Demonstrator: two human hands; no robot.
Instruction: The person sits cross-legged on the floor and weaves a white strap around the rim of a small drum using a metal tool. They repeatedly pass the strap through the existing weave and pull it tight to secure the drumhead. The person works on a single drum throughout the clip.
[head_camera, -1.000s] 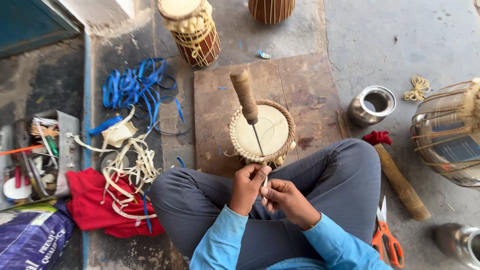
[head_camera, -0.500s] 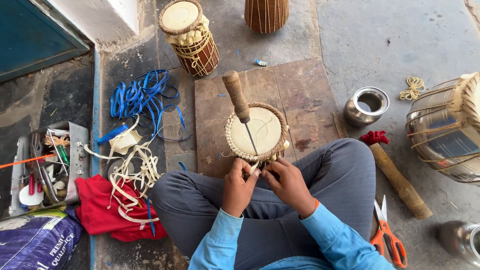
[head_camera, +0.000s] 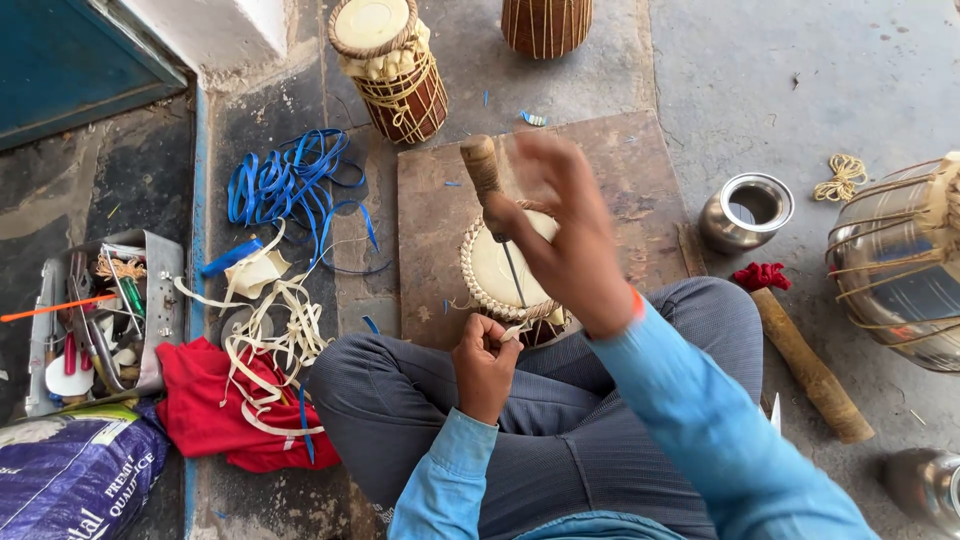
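Note:
I sit cross-legged with a small drum (head_camera: 497, 272) with a pale skin head between my knees, on a wooden board (head_camera: 430, 210). An awl with a wooden handle (head_camera: 480, 165) stands stuck at the drum's laced rim. My left hand (head_camera: 485, 358) is closed just in front of the drum, pinching the end of a thin pale strip (head_camera: 518, 330). My right hand (head_camera: 568, 235) is raised above the drum head, blurred, fingers spread, close beside the awl handle. I see nothing in it.
Two more small drums (head_camera: 392, 65) (head_camera: 545, 22) stand at the back. A metal pot (head_camera: 745, 210), a large drum (head_camera: 900, 262) and a wooden stick with red cloth (head_camera: 805, 360) lie right. Blue straps (head_camera: 290, 180), pale strips (head_camera: 268, 325), red cloth (head_camera: 215, 425), a tool tray (head_camera: 160, 300) and a sack (head_camera: 70, 480) lie left.
My right hand has left my left hand and swung up over the drum toward the awl. My left hand stays low, still pinching the strip.

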